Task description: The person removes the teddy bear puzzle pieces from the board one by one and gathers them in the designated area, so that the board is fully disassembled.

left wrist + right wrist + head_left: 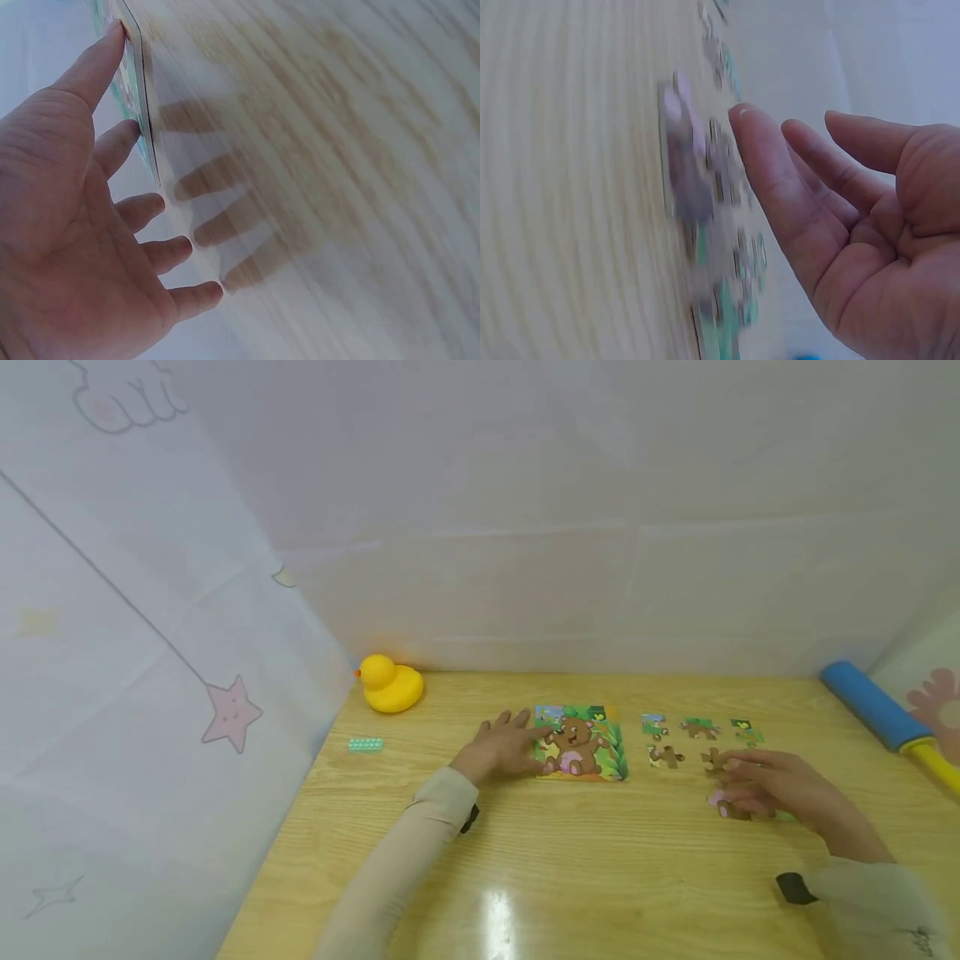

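A bear picture puzzle (581,747) lies flat on the table. My left hand (504,747) is at its left side with fingers spread; in the left wrist view the thumb and index fingertip touch the puzzle board (141,82). To the right of the board lie several loose jigsaw pieces, among them a brown one (665,757) and a green and brown one (701,727). Over the nearer pieces hovers my right hand (776,785), its fingers slightly bent and holding nothing. Below them, the right wrist view shows a pink and brown piece (682,142), partly hidden in the head view.
At the back left of the table sits a yellow rubber duck (392,685), with a small mint-green studded strip (365,744) nearer the front. A blue and yellow foam-like cylinder (876,706) lies at the right edge. White printed sheets (525,593) enclose the table.
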`<state>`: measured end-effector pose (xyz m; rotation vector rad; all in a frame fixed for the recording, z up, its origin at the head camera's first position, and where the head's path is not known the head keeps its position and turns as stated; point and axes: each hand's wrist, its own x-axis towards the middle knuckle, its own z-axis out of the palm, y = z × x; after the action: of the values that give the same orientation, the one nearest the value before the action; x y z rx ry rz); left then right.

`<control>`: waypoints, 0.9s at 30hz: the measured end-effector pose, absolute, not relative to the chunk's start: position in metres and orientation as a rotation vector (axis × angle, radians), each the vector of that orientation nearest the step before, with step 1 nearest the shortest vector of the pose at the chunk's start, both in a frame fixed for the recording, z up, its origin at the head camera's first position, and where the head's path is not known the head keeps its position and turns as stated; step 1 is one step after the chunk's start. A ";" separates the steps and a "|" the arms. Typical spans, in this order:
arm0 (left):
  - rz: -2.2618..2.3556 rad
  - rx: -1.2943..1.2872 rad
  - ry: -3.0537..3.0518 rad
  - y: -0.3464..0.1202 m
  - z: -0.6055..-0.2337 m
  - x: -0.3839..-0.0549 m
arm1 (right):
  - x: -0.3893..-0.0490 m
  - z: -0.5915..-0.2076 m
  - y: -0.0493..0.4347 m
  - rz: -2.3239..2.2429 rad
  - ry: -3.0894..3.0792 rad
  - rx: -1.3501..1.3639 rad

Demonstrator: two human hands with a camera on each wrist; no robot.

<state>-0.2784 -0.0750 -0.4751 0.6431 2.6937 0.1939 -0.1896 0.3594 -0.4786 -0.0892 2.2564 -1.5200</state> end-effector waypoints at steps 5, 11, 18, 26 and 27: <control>0.192 0.629 2.692 -0.080 -0.475 -0.277 | -0.207 -0.478 0.323 -1.546 2.228 -0.204; 0.218 0.620 2.682 -0.084 -0.475 -0.273 | -0.229 -0.481 0.276 -1.571 2.172 -0.206; 0.228 0.604 2.707 -0.084 -0.470 -0.271 | -0.246 -0.478 0.225 -1.467 2.212 -0.225; 0.208 0.561 2.708 -0.083 -0.471 -0.271 | -0.261 -0.482 0.184 -1.419 2.231 -0.264; 0.205 0.556 2.707 -0.083 -0.472 -0.271 | -0.262 -0.482 0.180 -1.417 2.230 -0.261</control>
<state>-0.2714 -0.0826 -0.4715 0.5556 2.7068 0.2051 -0.2621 0.1801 -0.4825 -0.2609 2.2303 -1.4167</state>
